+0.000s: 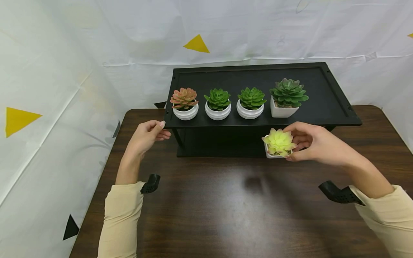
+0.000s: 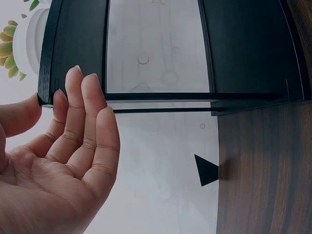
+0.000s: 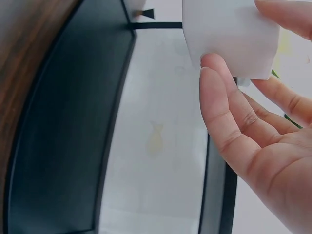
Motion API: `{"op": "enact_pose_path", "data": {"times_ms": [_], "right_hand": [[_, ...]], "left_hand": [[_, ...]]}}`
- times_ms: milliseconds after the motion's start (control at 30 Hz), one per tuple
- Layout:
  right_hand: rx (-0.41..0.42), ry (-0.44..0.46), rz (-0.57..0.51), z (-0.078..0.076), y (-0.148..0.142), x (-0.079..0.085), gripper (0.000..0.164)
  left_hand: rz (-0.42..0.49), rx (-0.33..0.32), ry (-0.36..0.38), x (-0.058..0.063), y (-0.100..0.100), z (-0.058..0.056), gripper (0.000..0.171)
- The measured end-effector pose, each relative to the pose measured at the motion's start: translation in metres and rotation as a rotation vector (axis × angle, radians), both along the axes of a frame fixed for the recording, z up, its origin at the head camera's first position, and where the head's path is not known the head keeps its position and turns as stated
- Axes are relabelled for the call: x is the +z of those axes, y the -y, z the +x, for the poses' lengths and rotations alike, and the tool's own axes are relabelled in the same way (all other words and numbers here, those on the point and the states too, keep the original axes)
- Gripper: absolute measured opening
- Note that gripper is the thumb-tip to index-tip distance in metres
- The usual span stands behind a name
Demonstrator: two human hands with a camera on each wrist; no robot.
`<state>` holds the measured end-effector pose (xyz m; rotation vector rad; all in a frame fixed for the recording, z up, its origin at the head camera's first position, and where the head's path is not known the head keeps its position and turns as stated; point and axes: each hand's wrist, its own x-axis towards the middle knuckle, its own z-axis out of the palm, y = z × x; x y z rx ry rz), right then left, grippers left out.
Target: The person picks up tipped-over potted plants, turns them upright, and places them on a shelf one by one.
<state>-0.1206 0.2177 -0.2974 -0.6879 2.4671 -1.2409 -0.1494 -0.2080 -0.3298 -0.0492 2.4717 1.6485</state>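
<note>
My right hand (image 1: 311,141) holds a yellow-green potted succulent (image 1: 279,142) by its white square pot (image 3: 234,36), in front of the shelf's front edge. The pot is upright and apart from the table. At the left front corner of a black two-tier shelf (image 1: 245,77), my left hand (image 1: 150,134) pinches the top board's edge between thumb and index finger; its other fingers lie loosely below. Along the top board stand a reddish succulent (image 1: 184,98), a green succulent (image 1: 218,99), a second green succulent (image 1: 251,98) and a dark green succulent (image 1: 288,94) in a square pot.
The shelf stands on a dark wooden table (image 1: 206,208); its lower board (image 1: 219,143) lies near the tabletop. White sheeting (image 1: 145,32) with yellow and black triangles hangs behind and to the left.
</note>
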Motion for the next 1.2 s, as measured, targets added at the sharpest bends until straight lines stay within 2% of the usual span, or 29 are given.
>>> {"op": "enact_pose_path", "data": {"times_ms": [300,433,800,1067,1200], "right_hand": [[-0.071,0.087,-0.061,-0.004,-0.017,0.012,0.052],[-0.112,0.074,-0.026,-0.005,-0.023,0.019,0.052],[-0.2,0.055,-0.027,-0.012,-0.043,0.03,0.048],[-0.286,0.032,0.032,-0.019,-0.056,0.033,0.047],[-0.298,0.02,0.023,-0.024,-0.062,0.033,0.045]], "left_hand": [[0.005,0.0,-0.004,-0.001,0.0,0.0,0.038],[0.003,0.001,-0.005,-0.001,0.0,0.0,0.038],[-0.004,-0.001,-0.002,0.0,0.0,0.0,0.04],[0.003,-0.002,-0.004,0.0,0.0,0.0,0.039],[-0.002,-0.002,-0.005,0.0,0.0,0.0,0.039]]}}
